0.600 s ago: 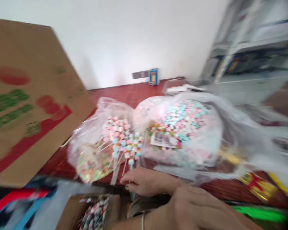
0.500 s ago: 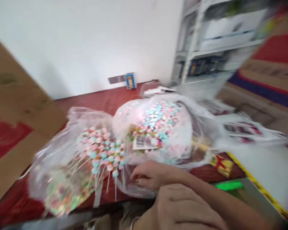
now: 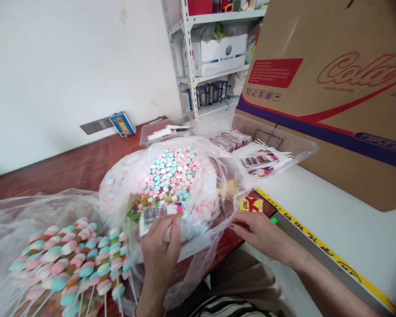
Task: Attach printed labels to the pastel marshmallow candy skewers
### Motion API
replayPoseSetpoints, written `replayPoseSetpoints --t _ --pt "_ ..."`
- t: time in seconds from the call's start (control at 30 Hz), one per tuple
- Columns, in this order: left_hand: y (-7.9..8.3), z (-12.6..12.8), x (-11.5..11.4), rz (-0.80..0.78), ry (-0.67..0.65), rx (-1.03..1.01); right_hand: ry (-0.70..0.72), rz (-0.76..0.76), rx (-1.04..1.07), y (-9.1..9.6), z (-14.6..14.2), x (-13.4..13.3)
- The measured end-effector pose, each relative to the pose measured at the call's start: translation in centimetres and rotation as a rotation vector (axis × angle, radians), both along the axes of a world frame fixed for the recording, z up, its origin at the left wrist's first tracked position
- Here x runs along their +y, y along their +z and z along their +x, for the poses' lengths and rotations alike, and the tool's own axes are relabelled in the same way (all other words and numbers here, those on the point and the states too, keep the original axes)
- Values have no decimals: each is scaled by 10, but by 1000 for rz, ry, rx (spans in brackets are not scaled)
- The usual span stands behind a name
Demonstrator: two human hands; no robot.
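Note:
A clear plastic bag (image 3: pixel 204 176) full of pink, blue and white marshmallow sweets lies on the red-brown table (image 3: pixel 72 167). My left hand (image 3: pixel 160 251) presses its fingertips against the bag's front, beside a printed label card (image 3: pixel 156 214) inside. My right hand (image 3: pixel 262 233) pinches the loose edge of the bag at its right side. A second clear bag (image 3: pixel 53 259) of twisted marshmallow lollipops on white sticks lies at the lower left, touching the first.
A large brown carton (image 3: pixel 333 88) with red lettering stands on a white surface (image 3: pixel 333 220) at right. A clear tray (image 3: pixel 277 141) of packets sits behind the bag. White shelving (image 3: pixel 211 57) stands against the wall. A blue device (image 3: pixel 122 124) lies at the table's back.
The view has swung right and sharpened. My left hand has risen onto the sweet bag's front, and my right hand has moved out to pinch the bag's right edge.

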State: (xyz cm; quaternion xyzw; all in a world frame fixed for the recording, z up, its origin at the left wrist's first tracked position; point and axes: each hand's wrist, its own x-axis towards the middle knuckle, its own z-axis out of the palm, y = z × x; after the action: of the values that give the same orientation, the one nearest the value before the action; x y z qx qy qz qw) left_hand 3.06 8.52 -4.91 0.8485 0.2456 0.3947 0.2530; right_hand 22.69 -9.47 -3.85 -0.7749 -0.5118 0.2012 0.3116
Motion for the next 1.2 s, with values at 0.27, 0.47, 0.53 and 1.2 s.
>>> replayPoseSetpoints --t 0.27,0.47,0.53,1.2 --pt "-36 -9 18 -224 174 140 32 150 -175 -18 -32 141" --pt "-35 -11 12 -220 167 166 22 156 -215 -40 -37 176" --pt "-33 -9 12 -249 176 137 41 195 -218 -39 -35 176" --pt "6 49 -8 -1553 91 -894 35 322 633 20 -31 105"
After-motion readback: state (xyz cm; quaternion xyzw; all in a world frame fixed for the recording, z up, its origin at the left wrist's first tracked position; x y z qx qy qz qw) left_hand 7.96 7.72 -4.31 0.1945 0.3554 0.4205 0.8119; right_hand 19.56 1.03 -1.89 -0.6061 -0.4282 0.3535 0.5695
